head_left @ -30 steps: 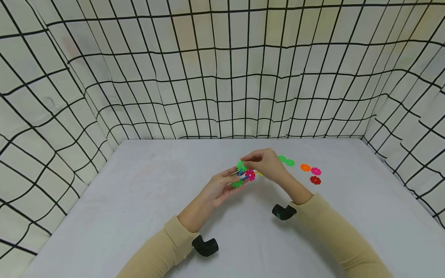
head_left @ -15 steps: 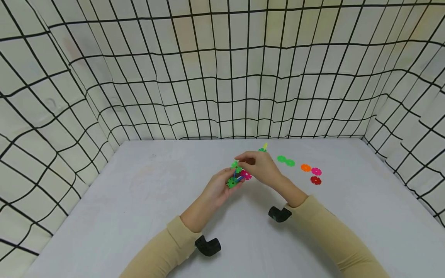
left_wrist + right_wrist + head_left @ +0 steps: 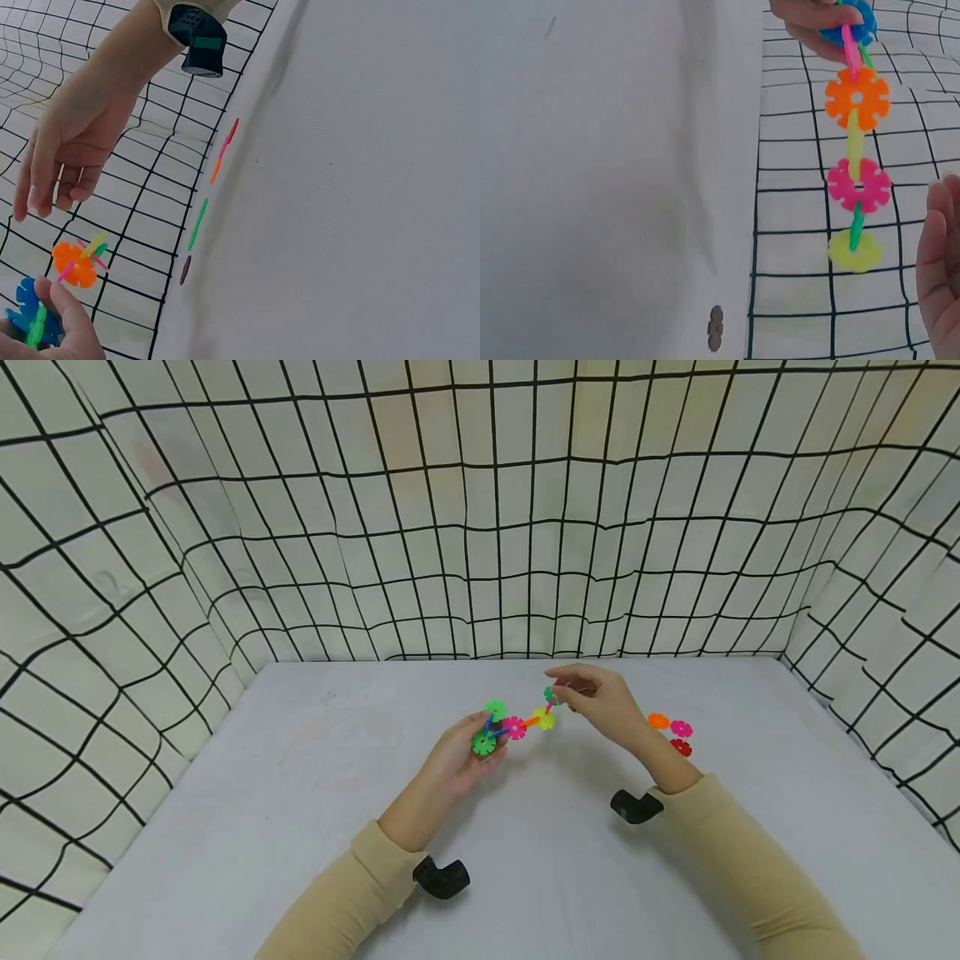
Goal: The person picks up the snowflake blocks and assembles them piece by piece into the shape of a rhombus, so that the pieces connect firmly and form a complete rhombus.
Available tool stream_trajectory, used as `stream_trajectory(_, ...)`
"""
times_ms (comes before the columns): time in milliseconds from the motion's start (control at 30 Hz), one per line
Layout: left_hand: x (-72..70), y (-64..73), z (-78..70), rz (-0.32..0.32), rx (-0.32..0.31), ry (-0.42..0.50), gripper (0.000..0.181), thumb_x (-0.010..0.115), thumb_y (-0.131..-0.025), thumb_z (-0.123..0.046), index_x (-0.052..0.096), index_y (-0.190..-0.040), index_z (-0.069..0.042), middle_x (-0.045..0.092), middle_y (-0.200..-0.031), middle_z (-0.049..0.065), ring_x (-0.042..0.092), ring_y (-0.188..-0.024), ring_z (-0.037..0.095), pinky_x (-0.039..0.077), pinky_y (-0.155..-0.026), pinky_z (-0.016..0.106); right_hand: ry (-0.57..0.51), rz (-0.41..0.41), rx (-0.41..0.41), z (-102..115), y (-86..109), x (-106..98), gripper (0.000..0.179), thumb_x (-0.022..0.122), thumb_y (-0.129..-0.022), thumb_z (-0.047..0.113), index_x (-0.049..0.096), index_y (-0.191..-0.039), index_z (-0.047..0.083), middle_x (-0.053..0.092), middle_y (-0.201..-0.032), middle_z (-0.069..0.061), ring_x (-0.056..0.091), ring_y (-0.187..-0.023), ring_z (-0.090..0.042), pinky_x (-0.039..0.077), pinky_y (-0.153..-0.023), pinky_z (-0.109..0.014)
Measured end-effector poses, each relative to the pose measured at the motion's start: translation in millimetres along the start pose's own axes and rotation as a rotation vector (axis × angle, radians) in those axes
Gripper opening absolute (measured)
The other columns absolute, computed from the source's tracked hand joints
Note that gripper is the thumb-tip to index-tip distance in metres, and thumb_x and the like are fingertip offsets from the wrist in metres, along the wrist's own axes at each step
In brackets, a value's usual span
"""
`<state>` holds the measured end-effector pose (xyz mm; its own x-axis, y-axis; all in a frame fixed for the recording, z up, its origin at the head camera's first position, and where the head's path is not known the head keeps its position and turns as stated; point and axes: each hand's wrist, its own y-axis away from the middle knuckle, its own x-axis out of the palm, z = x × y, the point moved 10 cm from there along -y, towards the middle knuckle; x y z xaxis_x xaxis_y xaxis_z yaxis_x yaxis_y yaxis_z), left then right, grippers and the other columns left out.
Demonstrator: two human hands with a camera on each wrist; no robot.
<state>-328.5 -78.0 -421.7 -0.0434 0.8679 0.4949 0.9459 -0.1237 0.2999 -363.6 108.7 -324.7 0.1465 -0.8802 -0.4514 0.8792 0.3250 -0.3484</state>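
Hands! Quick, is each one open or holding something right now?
Left hand: holding the chain of interlocked flower-shaped discs.
Right hand: open, holding nothing, close to the chain.

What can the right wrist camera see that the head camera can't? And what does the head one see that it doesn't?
Only the right wrist view: the yellow end disc of the chain, and the round, flat face of its orange disc.

Only the head view: a table orange disc, a pink disc, a red disc, and the tan sleeves.

Both: the left hand holding the chain, the right hand, the white table and the black-lined backdrop.
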Motion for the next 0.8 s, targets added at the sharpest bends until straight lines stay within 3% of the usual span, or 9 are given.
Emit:
stream_trajectory(333,1.6,-0.1,-14.2,0.017,0.004,0.042,0.034,0.043,-0.112,-0.020,0.045,-0.143,-0.005,0.053,-0.119,0.009,0.058,-0.088,0.014,0.055,-0.075,0.023,0.064,-0.081,0.102,-41.4,2.4,-50.3,0.033,0.066,-0.102,0.019,0.067,-0.131,0.002,0.067,-0.113,-0.016,0.065,-0.092,-0.025,0.056,-0.079,-0.033)
stream_trajectory(500,1.8,-0.3,-18.9,0.027,0.004,0.045,0.030,0.042,-0.112,-0.020,0.046,-0.139,-0.007,0.053,-0.117,0.008,0.057,-0.090,0.015,0.055,-0.076,0.024,0.128,-0.024,0.168,-71.3,3.1,-64.1,0.035,0.063,-0.104,0.019,0.064,-0.132,-0.001,0.065,-0.117,-0.018,0.063,-0.100,-0.036,0.055,-0.083,-0.042)
stream_trajectory(800,-0.7,0.4,-19.9,0.021,0.002,0.046,0.028,0.043,-0.112,-0.020,0.048,-0.137,-0.008,0.054,-0.116,0.008,0.058,-0.089,0.015,0.055,-0.075,0.025,0.278,0.131,0.312,-110.8,11.5,-71.7,0.034,0.065,-0.102,0.014,0.064,-0.131,-0.003,0.063,-0.116,-0.019,0.059,-0.106,-0.035,0.050,-0.079,-0.033)
